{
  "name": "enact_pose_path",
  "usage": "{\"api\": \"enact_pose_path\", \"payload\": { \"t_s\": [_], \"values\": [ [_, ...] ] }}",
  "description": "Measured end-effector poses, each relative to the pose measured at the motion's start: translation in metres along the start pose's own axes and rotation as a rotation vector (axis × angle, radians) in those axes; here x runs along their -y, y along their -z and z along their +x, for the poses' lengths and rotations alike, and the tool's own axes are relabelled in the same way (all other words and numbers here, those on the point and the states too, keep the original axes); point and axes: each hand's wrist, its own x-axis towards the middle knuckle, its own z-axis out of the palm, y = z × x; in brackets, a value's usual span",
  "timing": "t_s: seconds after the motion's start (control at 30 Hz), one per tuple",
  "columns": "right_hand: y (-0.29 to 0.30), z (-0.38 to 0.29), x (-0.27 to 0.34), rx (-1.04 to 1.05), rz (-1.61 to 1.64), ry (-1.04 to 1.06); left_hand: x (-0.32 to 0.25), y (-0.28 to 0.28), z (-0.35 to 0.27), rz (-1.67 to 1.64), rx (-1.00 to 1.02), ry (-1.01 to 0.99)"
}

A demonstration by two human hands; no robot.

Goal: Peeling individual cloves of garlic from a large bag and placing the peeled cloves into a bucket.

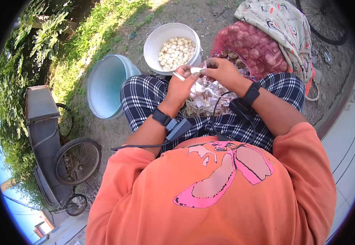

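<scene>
My left hand and my right hand meet above my lap. Between their fingertips is a white garlic clove, with a bit of papery skin standing up by the right fingers. A thin white stick-like thing lies across the fingers of my left hand; what it is I cannot tell. Below the hands, garlic skins are heaped between my knees. Just beyond them stands a white plastic bucket holding many peeled cloves. Beside my right hand, a red mesh sack of garlic bulbs lies with its mouth towards me.
A second plastic bucket leans on its side left of my knee. A patterned cloth covers part of the sack. A metal tricycle cart stands at left, a bicycle wheel at top right. Black cables run from my wristbands.
</scene>
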Motion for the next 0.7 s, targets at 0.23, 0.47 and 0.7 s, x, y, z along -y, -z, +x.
{"api": "enact_pose_path", "payload": {
  "t_s": [0.23, 0.47, 0.7],
  "values": [
    [0.0010, 0.0045, -0.0017, -0.011, 0.257, -0.070, -0.0064, 0.0049, -0.0030, -0.127, 0.098, 0.098],
    [0.0024, 0.0033, -0.0010, 0.016, 0.077, 0.015, -0.0101, 0.0006, 0.0000, -0.325, 0.111, 0.247],
    [0.0004, 0.0053, -0.0021, -0.054, -0.243, 0.254, -0.0024, 0.0051, 0.0008, -0.015, 0.100, 0.291]
  ]
}}
